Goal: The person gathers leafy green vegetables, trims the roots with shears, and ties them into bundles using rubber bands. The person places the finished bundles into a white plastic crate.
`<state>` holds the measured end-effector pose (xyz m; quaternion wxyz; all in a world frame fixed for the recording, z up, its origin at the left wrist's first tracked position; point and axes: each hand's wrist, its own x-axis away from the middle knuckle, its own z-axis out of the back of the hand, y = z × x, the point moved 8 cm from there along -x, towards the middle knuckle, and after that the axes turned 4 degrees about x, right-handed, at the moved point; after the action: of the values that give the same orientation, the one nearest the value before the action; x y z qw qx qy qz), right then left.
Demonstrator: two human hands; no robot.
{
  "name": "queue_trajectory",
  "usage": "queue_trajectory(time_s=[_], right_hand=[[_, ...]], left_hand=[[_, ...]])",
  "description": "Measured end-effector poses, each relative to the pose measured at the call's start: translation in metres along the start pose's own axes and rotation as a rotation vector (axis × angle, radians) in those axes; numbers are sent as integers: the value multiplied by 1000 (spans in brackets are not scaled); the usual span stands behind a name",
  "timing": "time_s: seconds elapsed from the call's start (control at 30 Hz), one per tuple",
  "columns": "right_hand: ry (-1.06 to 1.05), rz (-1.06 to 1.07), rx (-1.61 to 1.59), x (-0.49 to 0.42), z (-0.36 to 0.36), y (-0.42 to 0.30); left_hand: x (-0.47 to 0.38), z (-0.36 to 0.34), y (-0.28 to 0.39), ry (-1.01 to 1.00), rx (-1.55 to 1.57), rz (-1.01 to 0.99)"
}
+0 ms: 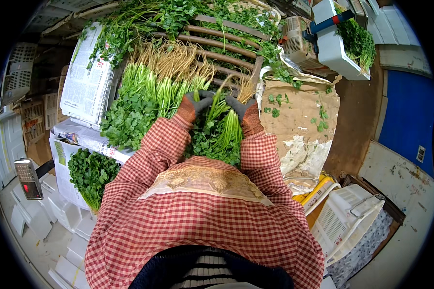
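Leafy green herbs with pale stems and roots, like celery or coriander, lie before me. My right hand (244, 110), in a grey and rust-coloured glove, is closed around a bunch of rooted stems (231, 126), roots upward, leaves towards me. My left hand (197, 104), gloved alike, is at the left of that bunch, by a few loose stalks; its fingertips are partly hidden, so its hold is unclear. Left of it, rooted bunches (148, 86) lie side by side, roots away from me, on a slatted wooden rack (220, 47).
A newspaper stack (83, 79) stands at the left, with another herb bunch (92, 173) below it. Loose herbs cover the far side. Brown sheeting (300, 112) lies right, a white foam box (332, 47) beyond. A digital scale display (29, 179) stands lower left.
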<state>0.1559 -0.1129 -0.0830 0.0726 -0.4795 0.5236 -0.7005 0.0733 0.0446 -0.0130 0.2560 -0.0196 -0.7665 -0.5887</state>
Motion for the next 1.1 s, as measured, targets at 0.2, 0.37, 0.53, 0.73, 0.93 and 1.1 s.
queue_trajectory(time_s=[0.2, 0.37, 0.53, 0.73, 0.93, 1.1], right_hand=[[68, 28, 42, 12, -2, -24], [144, 74, 120, 9, -3, -28], [297, 61, -71, 10, 40, -1], [237, 76, -189, 39, 64, 16], [198, 72, -167, 35, 67, 22], [70, 34, 78, 10, 50, 15]], left_hand=[[-7, 0, -6, -88, 149, 39], [-5, -8, -5, -57, -93, -4], [1, 20, 14, 7, 480, 80], [29, 81, 43, -323, 1086, -228], [48, 114, 76, -239, 1083, -256], [18, -13, 56, -299, -21, 151]])
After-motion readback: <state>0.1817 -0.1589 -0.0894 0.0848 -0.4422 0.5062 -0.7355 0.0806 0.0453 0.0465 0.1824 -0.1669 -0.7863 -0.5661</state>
